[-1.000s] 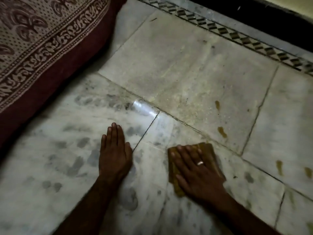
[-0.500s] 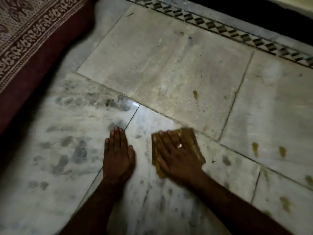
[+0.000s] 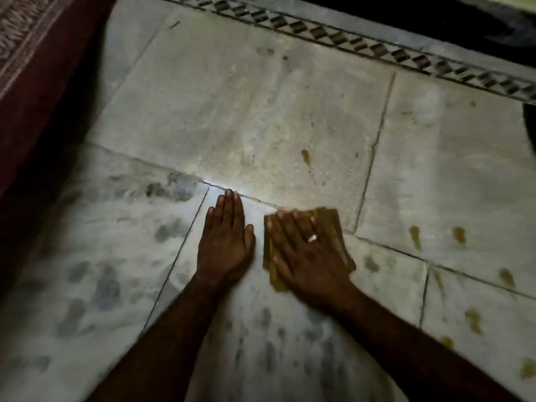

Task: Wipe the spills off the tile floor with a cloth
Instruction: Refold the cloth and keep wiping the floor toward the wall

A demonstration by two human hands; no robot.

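A folded yellow-brown cloth lies flat on the pale marble tile floor. My right hand, with a ring on one finger, presses palm-down on the cloth and covers most of it. My left hand rests flat on the bare floor just left of the cloth, fingers together, holding nothing. A brown spill sits on the tile beyond the cloth. More brown spills dot the tiles to the right, with another spill beside them and several further down the right edge.
A dark red patterned rug or mattress borders the floor on the left. A patterned tile border runs along the far side with a dark strip behind it. A dark round object shows at the right edge.
My right hand has slid the cloth forward along the floor toward the tile joint. A spill near the cloth a second ago no longer shows. My left hand stays planted; the view has shifted right.
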